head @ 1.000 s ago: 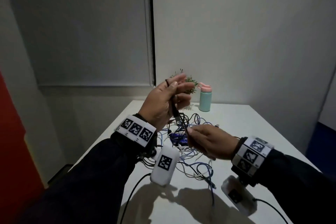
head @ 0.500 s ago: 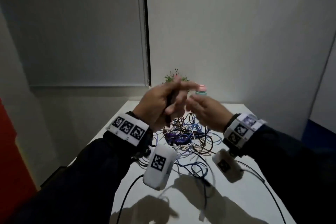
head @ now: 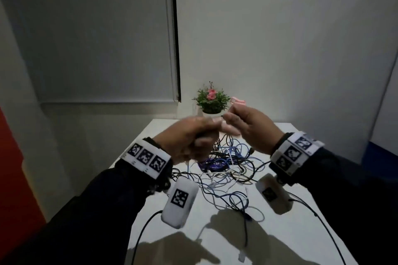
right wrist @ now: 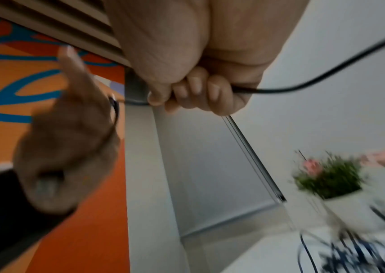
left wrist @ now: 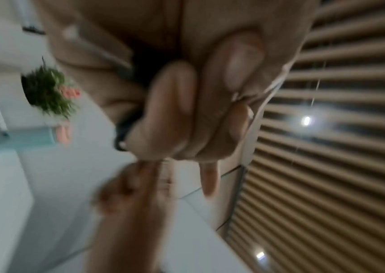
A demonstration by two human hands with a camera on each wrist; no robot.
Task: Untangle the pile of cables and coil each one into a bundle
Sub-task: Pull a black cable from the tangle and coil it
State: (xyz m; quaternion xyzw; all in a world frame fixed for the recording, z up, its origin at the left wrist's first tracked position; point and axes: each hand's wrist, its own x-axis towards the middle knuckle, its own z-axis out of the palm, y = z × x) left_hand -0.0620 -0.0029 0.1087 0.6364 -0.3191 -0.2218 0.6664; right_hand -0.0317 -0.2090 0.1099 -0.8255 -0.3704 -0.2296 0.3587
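Lifted higher, right hand (right wrist: 201, 92) grips black cable (right wrist: 303, 86); left hand (head: 189, 142), blurred, clenches its dark coil.

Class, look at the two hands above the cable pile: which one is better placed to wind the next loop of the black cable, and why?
Probably the right hand: it grips the black cable running free, while the left hand holds the loops already made above the pile.
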